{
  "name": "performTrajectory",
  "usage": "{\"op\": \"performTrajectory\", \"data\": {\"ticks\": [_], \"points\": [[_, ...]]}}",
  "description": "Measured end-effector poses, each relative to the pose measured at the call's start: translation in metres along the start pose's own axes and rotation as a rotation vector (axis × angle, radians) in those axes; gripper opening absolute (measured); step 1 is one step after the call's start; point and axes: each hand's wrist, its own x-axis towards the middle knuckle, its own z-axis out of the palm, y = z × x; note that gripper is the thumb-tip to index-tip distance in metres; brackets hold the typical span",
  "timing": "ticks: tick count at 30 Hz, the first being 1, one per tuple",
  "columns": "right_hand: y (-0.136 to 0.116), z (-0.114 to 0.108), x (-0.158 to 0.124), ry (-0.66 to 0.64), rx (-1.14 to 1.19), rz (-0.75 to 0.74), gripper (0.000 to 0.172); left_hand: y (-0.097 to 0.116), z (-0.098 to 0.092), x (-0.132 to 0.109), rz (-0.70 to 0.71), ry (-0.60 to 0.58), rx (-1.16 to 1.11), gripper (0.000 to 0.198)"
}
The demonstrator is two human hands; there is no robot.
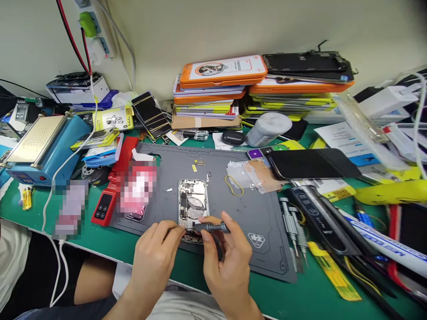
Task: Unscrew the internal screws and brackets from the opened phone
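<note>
An opened phone, its inner parts exposed, lies on the dark grey work mat. My right hand grips a dark grey pen-shaped tool, seemingly a precision screwdriver, whose tip points left over the lower part of the phone. At the phone's lower left edge, my left hand has its fingers pinched together; whatever sits between them is hidden. Small loose bits, among them a yellow strip, lie on the mat beyond the phone.
Left of the mat stand a red device and a blue heating plate machine. Orange boxes are stacked along the wall. A black-screened phone, thin screwdrivers and a yellow packet lie to the right.
</note>
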Motion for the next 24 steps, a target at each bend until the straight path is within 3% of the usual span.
{"op": "performTrajectory", "data": {"ticks": [10, 17, 24], "points": [[-0.0016, -0.0022, -0.0016, -0.016, 0.011, 0.032, 0.068, -0.0027, -0.0029, 0.0044, 0.035, -0.010, 0.013, 0.016], [-0.0003, -0.0033, 0.0005, -0.039, 0.016, 0.002, 0.065, -0.0022, -0.0019, 0.0066, -0.042, -0.060, -0.077, 0.018], [-0.0044, -0.0071, 0.0073, 0.038, 0.060, 0.010, 0.057, -0.0043, 0.0013, 0.0063, -0.038, -0.074, -0.089, 0.019]]}}
